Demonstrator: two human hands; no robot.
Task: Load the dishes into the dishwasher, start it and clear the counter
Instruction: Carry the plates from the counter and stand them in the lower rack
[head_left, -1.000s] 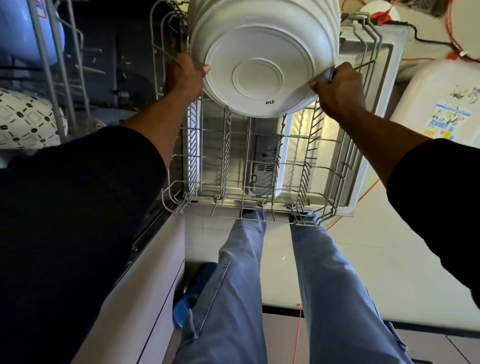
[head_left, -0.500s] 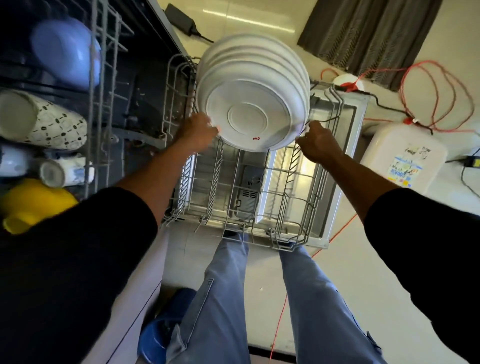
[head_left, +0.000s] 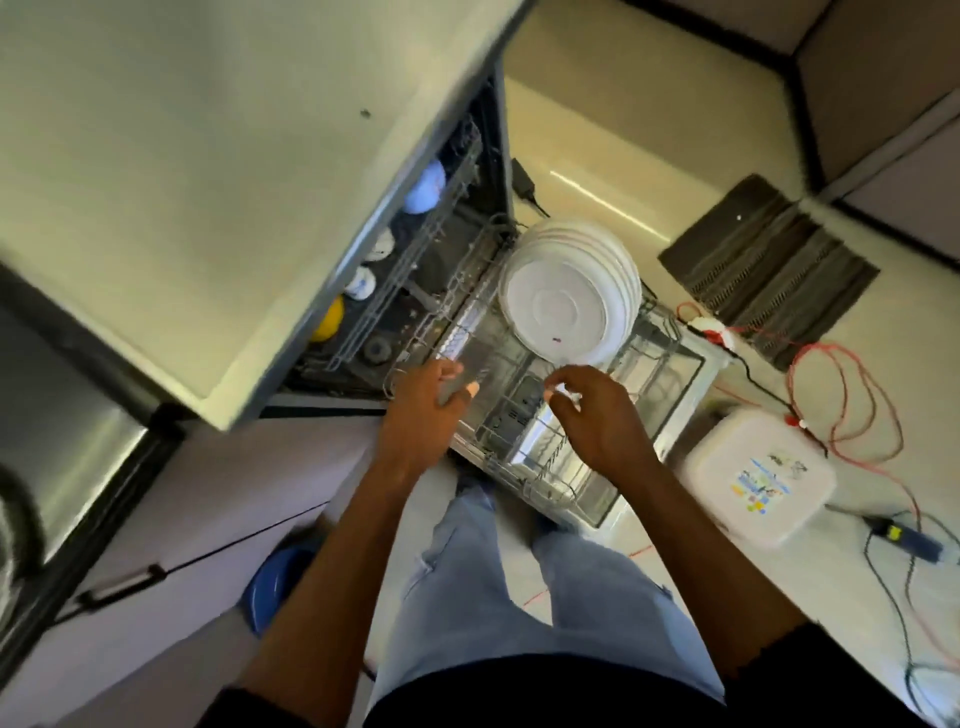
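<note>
My left hand (head_left: 431, 400) hovers over the lower rack (head_left: 545, 467), fingers loosely spread and holding nothing. My right hand (head_left: 597, 415), just beside it at three o'clock, has its fingers softly curled, and they hold nothing either. The white plates (head_left: 561, 306) stand on edge in a tight row at twelve o'clock, at the rack's far end — apart from both hands. I judge the plate-loading step done. Next comes either more dishes from the counter (head_left: 182, 182) at ten o'clock, though I cannot tell what remains there, or sliding this rack in — a level push, so the plates don't tip.
</note>
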